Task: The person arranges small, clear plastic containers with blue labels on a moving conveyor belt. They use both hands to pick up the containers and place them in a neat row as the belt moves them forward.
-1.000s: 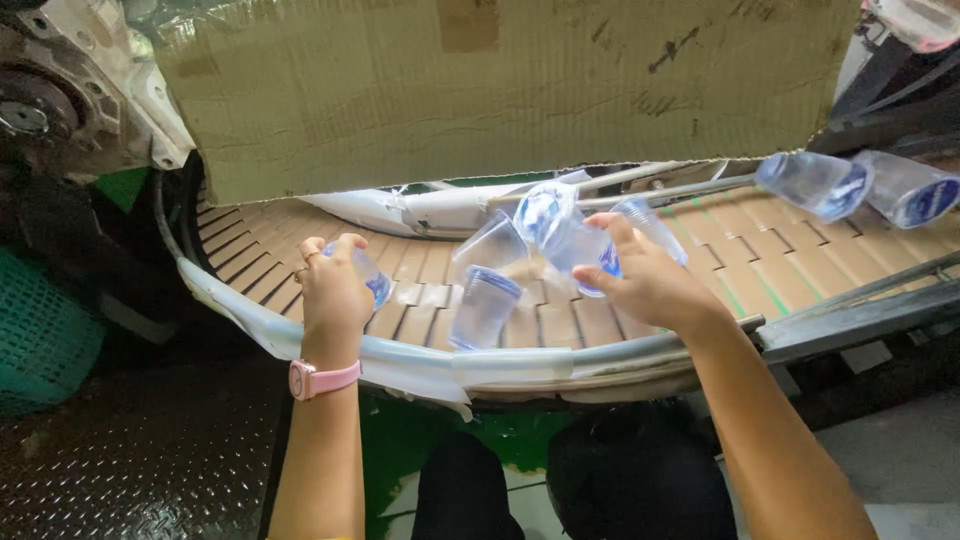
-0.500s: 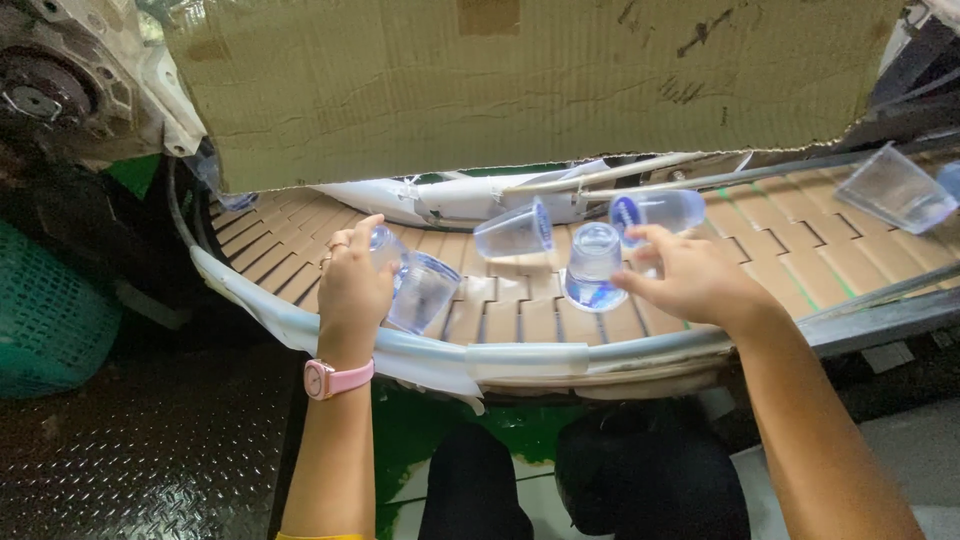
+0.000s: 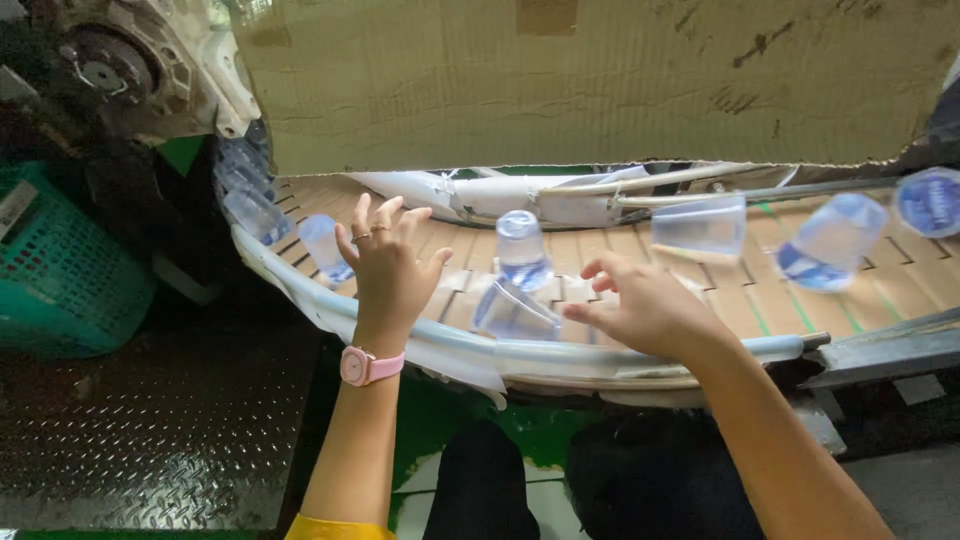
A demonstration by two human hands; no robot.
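Here both hands, left hand [image 3: 385, 265] and right hand [image 3: 645, 310], hover with fingers spread wide over blue-labelled clear cups [image 3: 522, 250].

A worn cardboard sheet [image 3: 590, 80] hangs above, a teal basket [image 3: 60, 270] stands left on dark tread-plate floor [image 3: 150, 430].

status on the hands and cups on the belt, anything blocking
Left hand open, fingers spread above belt. Right hand open beside tipped cup. Upright cup just beyond. Cardboard sheet overhangs belt.
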